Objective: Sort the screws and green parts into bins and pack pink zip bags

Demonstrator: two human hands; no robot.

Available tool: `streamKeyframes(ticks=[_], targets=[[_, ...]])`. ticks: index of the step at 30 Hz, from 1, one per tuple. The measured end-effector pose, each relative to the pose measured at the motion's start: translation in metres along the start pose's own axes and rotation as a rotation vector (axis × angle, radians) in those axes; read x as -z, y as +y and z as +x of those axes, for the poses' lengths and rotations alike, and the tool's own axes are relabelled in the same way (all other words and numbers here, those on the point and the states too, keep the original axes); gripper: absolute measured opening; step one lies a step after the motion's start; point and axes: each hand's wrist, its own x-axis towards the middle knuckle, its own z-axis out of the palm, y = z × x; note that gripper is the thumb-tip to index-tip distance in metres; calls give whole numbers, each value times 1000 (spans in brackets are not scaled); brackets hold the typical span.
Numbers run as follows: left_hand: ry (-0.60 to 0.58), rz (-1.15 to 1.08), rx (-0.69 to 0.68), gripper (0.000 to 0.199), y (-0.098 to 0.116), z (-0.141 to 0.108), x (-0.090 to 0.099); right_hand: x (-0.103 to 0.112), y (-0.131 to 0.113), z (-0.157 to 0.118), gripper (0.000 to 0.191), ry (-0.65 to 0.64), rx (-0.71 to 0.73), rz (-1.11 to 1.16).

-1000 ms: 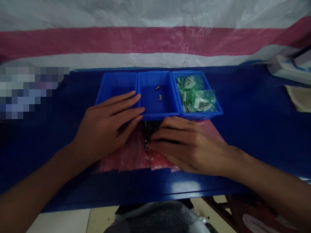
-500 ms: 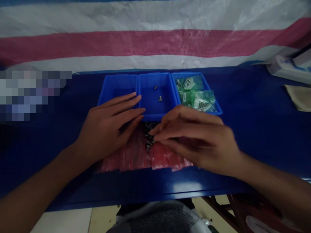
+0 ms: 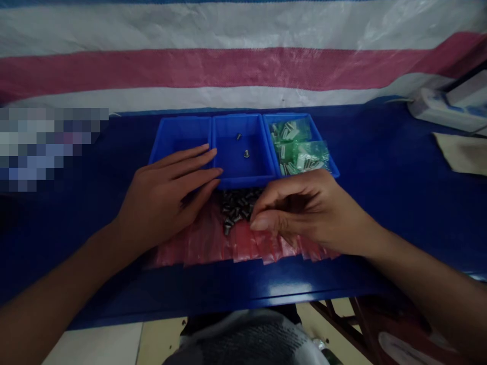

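My left hand lies with fingers stretched out, their tips at the near rim between the left blue bin and the middle blue bin. Right of it, a pile of dark metal screws rests on red plastic bags. Over the right side of the pile, my right hand is closed with thumb and forefinger pinched together; whatever is between the tips is hidden. Inside the middle bin are two loose screws. Green-tinted bags of small metal and white parts fill the right blue bin.
All this stands on a dark blue table whose front edge runs below the bags. At the right back are a white boxy object and a beige cloth-like piece. A striped sheet hangs behind. The far left is pixelated.
My right hand has drawn slightly back to the right from the screw pile, uncovering more screws. The left hand keeps its pose. The whole view has shifted a little.
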Motion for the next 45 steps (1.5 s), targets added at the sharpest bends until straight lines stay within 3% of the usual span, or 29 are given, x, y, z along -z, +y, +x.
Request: streamKeyframes(ticks=[4, 7, 9, 11, 15, 18, 24, 30, 35, 40, 42, 45], targets=[[21, 42, -27, 15, 0, 0, 0, 1, 2, 1, 24, 100, 0, 12], [-7, 40, -28, 16, 0, 1, 1, 2, -2, -2, 20, 248, 126, -39], [-18, 22, -20, 17, 0, 1, 1, 3, -3, -4, 20, 291, 241, -215], [-23, 9, -14, 18, 0, 2, 2, 4, -1, -5, 17, 198, 380, -503], [-2, -1, -17, 18, 0, 2, 1, 2, 13, -5, 19, -135, 570, -1006], [12, 15, -26, 17, 0, 2, 1, -3, 22, -3, 23, -174, 577, -1127], [34, 24, -34, 16, -1, 2, 0, -3, 19, -3, 27, -134, 661, -1164], [21, 44, -60, 16, 0, 2, 1, -1, 17, -4, 26, -12, 682, -1056], [-17, 37, -27, 18, 0, 2, 0, -2, 3, -8, 14, 161, 465, -655], [-14, 19, -32, 19, -1, 1, 1, -1, -6, -7, 14, 82, 231, -133], [-13, 17, -33, 19, -2, 1, 1, 0, -5, -5, 9, 17, 120, -28], [6, 30, -55, 17, -1, 2, 1, 1, -1, -1, 20, 34, -34, 7]])
